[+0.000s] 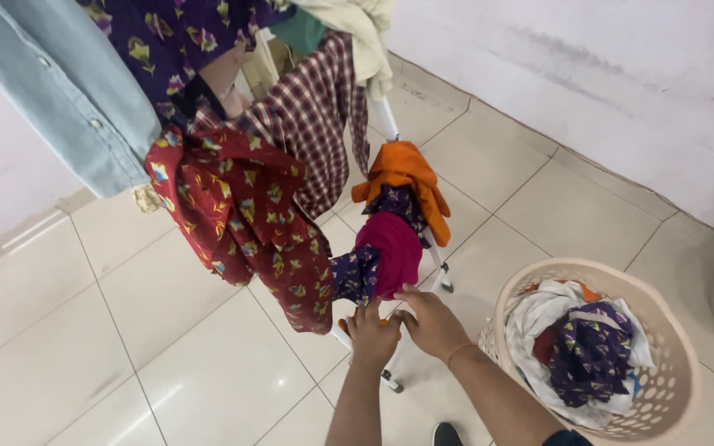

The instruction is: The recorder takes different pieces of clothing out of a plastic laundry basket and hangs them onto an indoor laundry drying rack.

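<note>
A white drying rack (388, 120) carries several garments. Low on it hang a magenta cloth (394, 248), a dark purple patterned cloth (355, 274) and an orange cloth (404, 169). My left hand (372, 330) is at the bottom of the purple cloth, fingers curled over something orange near the rack's lower bar. My right hand (431, 320) touches the lower edge of the magenta cloth with its fingertips. A red patterned garment (241, 216) hangs to the left of both hands.
A beige perforated laundry basket (673, 388) holding white and purple clothes stands on the tiled floor at the right. A denim shirt (59, 91), a plaid shirt (311, 116) and a cream cloth (365, 33) hang higher on the rack. A white wall runs behind.
</note>
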